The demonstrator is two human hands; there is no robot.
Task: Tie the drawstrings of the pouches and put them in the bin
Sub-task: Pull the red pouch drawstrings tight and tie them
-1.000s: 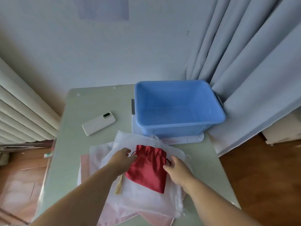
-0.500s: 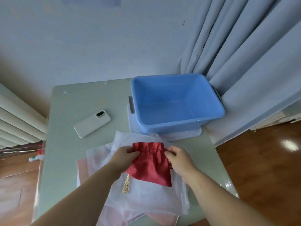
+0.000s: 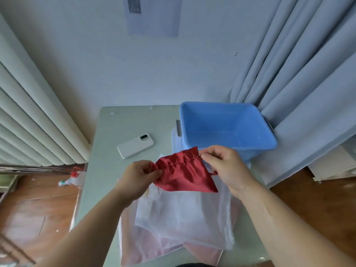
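Observation:
I hold a small red satin drawstring pouch (image 3: 185,172) in the air above the table, its gathered mouth stretched between my hands. My left hand (image 3: 139,175) pinches the mouth's left end. My right hand (image 3: 223,166) pinches the right end, where a thin red cord loop hangs below the fingers. Under the pouch lies a pile of sheer white and pink pouches (image 3: 185,224). The empty blue bin (image 3: 227,130) stands just behind my right hand, at the table's back right.
A white phone (image 3: 135,145) lies face down on the pale green table (image 3: 123,128), left of the bin. The bin rests on a clear lid (image 3: 175,140). Grey curtains hang at the right, a radiator at the left. A spray bottle (image 3: 74,179) lies on the wooden floor.
Both hands have lifted the red pouch off the pile and pulled its mouth apart sideways. The view has tilted up, showing more of the wall.

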